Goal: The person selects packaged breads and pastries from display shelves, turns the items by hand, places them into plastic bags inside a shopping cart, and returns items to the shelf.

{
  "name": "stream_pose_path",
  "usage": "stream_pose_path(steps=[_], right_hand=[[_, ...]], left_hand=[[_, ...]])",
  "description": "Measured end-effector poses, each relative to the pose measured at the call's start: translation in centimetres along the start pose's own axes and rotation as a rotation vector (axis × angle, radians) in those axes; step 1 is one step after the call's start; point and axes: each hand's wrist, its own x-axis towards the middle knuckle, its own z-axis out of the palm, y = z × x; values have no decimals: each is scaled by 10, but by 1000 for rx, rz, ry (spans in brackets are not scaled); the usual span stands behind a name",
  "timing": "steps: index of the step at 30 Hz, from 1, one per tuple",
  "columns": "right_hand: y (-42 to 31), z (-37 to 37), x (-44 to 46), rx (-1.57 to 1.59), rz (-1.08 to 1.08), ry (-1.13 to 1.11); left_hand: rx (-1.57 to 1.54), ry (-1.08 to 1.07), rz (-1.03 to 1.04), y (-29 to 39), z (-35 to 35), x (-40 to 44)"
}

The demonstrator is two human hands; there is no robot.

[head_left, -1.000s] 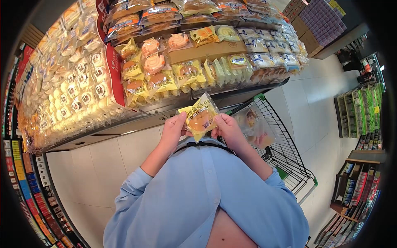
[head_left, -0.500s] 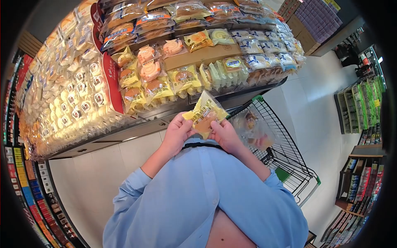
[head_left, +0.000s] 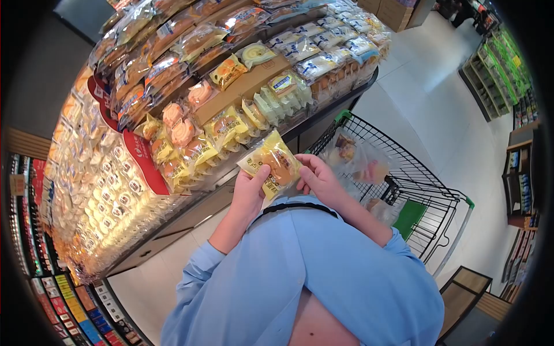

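The left hand [head_left: 249, 189] pinches the yellow-wrapped bun [head_left: 279, 164] at its lower left, thumb across the front; the right hand [head_left: 321, 180] curls at its right edge, whether gripping I can't tell. Beyond, the cart [head_left: 411, 220] stands beside the front edge of the display counter [head_left: 347, 97].

Lettering on the yellow packet [head_left: 272, 164] and red sign [head_left: 144, 163] is illegible.

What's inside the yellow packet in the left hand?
A rounded brown bun appears to show through the front of the yellow packet. Printing and the thumb of the left hand cover parts of that front; the bun's underside and anything beneath it are hidden.
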Motion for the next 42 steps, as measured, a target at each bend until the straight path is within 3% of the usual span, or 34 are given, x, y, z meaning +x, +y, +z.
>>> stream_pose_path(steps=[3,10,14,16,17,19,23,25,28,38,40,42], right_hand=[[0,-10,-7,-155,9,14],[-13,-28,-10,-105,-100,169],[-4,-54,1,-161,-118,198],[-10,-63,5,-440,-258,238],[-12,-63,8,-426,-251,237],[-20,-63,14,-309,-644,370],[-33,-75,22,-394,-614,254],[-36,-78,29,-402,-444,180],[-24,-83,44,-367,-452,103],[-14,-52,96,-248,-359,49],[-21,-46,104,-354,-161,-19],[-26,-30,113,-368,-198,90]], left_hand=[[-106,-30,22,2,16,3],[-143,-153,-63,-20,27,9],[-75,-119,-93,-21,38,15],[-92,-172,-127,-23,41,19],[-84,-161,-134,-24,42,21],[-103,-199,-122,-29,44,25],[-23,-155,-82,-41,36,35],[108,46,-13,-47,31,41],[201,204,-29,-49,20,46],[238,62,166,-20,4,63],[234,162,174,-6,14,72],[279,179,148,-6,-16,82]])
